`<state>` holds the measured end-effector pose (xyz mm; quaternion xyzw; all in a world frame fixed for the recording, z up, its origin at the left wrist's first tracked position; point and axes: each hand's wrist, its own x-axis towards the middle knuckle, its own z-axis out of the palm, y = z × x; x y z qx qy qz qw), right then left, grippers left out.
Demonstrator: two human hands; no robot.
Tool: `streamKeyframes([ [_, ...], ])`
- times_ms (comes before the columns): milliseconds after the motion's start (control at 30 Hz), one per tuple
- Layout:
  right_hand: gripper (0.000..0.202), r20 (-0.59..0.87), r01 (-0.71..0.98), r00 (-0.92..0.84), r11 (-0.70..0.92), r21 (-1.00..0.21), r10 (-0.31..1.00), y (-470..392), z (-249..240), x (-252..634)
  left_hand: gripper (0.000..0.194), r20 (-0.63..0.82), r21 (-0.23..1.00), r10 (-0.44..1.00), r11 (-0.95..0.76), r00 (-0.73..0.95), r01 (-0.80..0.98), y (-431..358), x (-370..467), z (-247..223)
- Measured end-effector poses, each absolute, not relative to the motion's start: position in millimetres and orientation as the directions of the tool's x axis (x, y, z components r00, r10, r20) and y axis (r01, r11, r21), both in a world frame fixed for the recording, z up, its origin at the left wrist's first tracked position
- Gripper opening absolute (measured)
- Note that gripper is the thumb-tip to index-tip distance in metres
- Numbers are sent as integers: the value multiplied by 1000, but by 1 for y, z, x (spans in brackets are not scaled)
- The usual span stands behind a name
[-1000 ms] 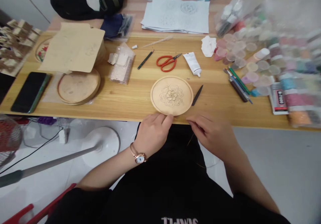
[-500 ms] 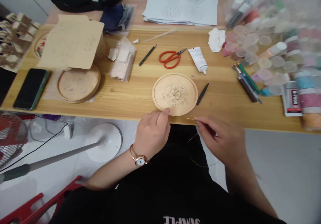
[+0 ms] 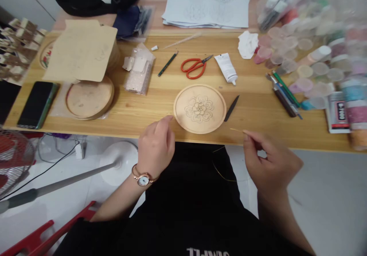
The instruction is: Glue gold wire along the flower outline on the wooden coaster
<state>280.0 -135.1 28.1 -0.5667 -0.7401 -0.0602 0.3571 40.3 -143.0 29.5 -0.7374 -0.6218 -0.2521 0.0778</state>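
Between thumb and fingertips, my right hand (image 3: 269, 162) pinches a thin gold wire (image 3: 236, 130), whose short end points left over the table's front edge. A loop of the same kind of wire hangs against the dark clothing below. My left hand (image 3: 157, 141) is closed, with its fingertips pressed together at the table edge; whatever is in them is too small or hidden to make out. Just beyond it lies a round wooden plate (image 3: 200, 128) with a flower outline drawn on it. A dark pointed blade (image 3: 232, 108) rests at the plate's right side.
Behind the plate lie red-handled scissors (image 3: 192, 69), a pencil (image 3: 168, 63) and a white tube (image 3: 226, 68). Paint pots (image 3: 319, 69), brushes (image 3: 284, 95) and a glue tube (image 3: 338, 113) crowd the right. At left are a phone (image 3: 38, 105) and stacked wooden plates (image 3: 89, 114).
My hands have moved apart: the left one went left, off the plate's rim, and the right one went right with the gold wire. The plate stays where it was.
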Motion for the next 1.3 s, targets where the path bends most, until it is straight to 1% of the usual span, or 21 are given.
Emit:
streamKeyframes([
  [100, 14, 603, 862, -148, 401, -310, 784, -135, 27, 277, 24, 414, 357, 893, -338, 177, 871, -145, 47, 38],
  [167, 15, 603, 848, -178, 432, -307, 778, -136, 27, 274, 23, 400, 404, 886, -399, 233, 823, -146, 56, 42],
  [233, 15, 603, 840, -202, 453, -298, 772, -136, 28, 272, 20, 403, 386, 874, -430, 270, 816, -145, 63, 43],
  [300, 15, 595, 836, -221, 465, -292, 772, -136, 28, 271, 17, 410, 317, 861, -445, 302, 838, -144, 67, 41],
  [367, 15, 560, 823, -249, 477, -307, 790, -135, 28, 270, 20, 410, 248, 851, -450, 328, 858, -143, 70, 38],
  [433, 15, 517, 802, -310, 512, -309, 798, -132, 29, 268, 22, 411, 208, 847, -448, 338, 869, -142, 74, 36],
  [567, 14, 475, 745, -446, 608, -273, 759, -128, 33, 256, 23, 430, 174, 829, -464, 357, 869, -142, 87, 34],
  [667, 15, 460, 757, -453, 602, -255, 764, -128, 36, 246, 24, 452, 157, 824, -450, 341, 879, -141, 97, 30],
  [800, 16, 481, 804, -372, 535, -260, 794, -126, 33, 240, 23, 486, 159, 820, -422, 301, 893, -139, 104, 20],
  [900, 14, 495, 770, -397, 574, -278, 773, -115, 29, 249, 22, 517, 189, 810, -424, 277, 886, -138, 105, 12],
  [967, 13, 511, 755, -406, 593, -279, 757, -103, 26, 261, 27, 523, 247, 811, -439, 263, 864, -138, 105, 8],
  [1033, 12, 543, 785, -342, 551, -284, 767, -88, 24, 275, 36, 492, 296, 824, -461, 280, 837, -141, 104, 3],
  [1100, 11, 546, 797, -274, 504, -331, 792, -73, 24, 288, 40, 455, 298, 825, -495, 335, 816, -145, 101, -3],
  [1133, 11, 533, 791, -260, 495, -360, 805, -67, 25, 292, 37, 452, 289, 815, -518, 362, 805, -148, 98, -6],
  [1200, 12, 496, 768, -277, 500, -401, 823, -58, 28, 298, 31, 496, 278, 776, -567, 390, 775, -153, 88, -11],
  [1300, 10, 431, 742, -359, 533, -406, 828, -53, 34, 298, 25, 560, 296, 748, -581, 355, 758, -156, 61, -16],
])
